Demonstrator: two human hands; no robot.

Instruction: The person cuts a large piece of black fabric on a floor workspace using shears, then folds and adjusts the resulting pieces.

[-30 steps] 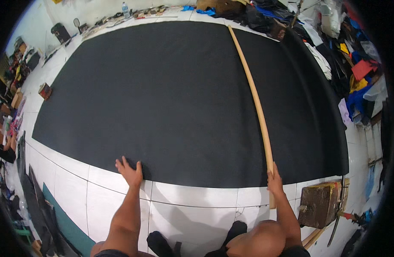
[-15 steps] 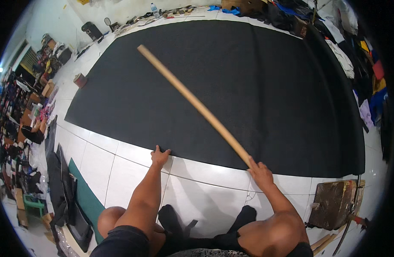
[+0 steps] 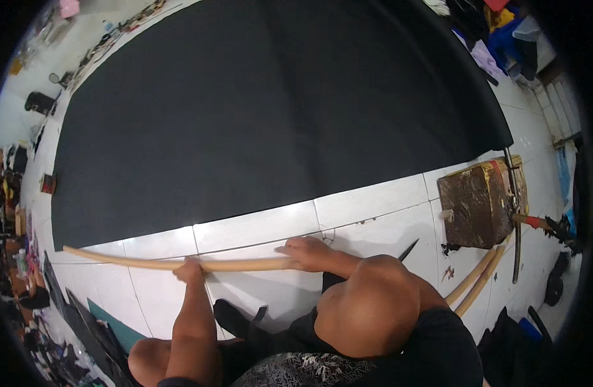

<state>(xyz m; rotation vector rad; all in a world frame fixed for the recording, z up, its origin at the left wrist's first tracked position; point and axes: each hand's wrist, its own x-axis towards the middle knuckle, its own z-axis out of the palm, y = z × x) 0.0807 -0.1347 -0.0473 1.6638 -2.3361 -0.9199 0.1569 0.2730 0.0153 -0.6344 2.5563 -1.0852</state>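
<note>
wooden stick under both hands, beside black sheet edge

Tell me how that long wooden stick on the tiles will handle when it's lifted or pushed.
The wooden stick looks rigid; its bend is probably the lens. It is thin for its length, so likely light, though the far end may swing if lifted by one end. Under the left hand and right hand on glossy white tiles, it may slide easily.

Bright even light, tile glare, fisheye bending, dark corners
</note>
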